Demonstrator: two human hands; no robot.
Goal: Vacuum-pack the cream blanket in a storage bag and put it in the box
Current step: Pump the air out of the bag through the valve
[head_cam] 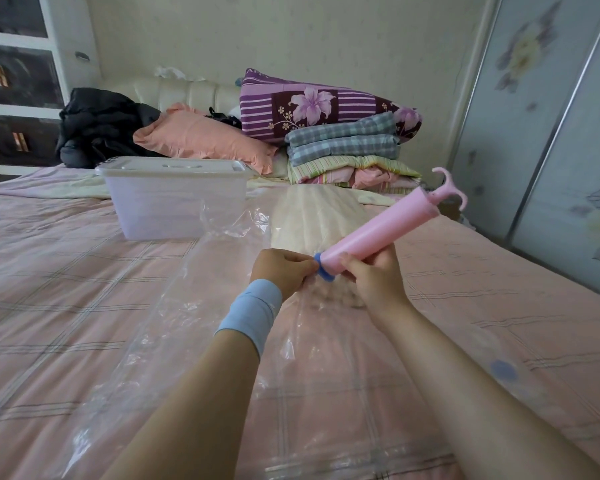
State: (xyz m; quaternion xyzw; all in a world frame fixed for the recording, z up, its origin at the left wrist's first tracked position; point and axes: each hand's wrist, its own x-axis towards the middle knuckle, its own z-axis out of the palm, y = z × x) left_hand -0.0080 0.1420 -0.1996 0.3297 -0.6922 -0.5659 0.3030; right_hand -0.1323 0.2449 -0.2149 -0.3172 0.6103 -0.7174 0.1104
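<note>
The cream blanket (312,216) lies folded inside a clear plastic storage bag (187,306) spread across the pink bed. My right hand (374,275) grips the lower end of a pink hand pump (388,225), which tilts up to the right with its handle at the top. The pump's blue tip (324,270) sits at the bag. My left hand (283,270), with a blue wristband, pinches the bag right beside that blue tip. A translucent box (174,202) with its lid on stands on the bed at the back left.
A blue round cap (503,370) lies on the bedspread at the right. Folded quilts (343,147), a pink pillow (201,136) and dark clothes (101,126) are piled at the headboard. A sliding wardrobe door (551,133) stands along the bed's right side.
</note>
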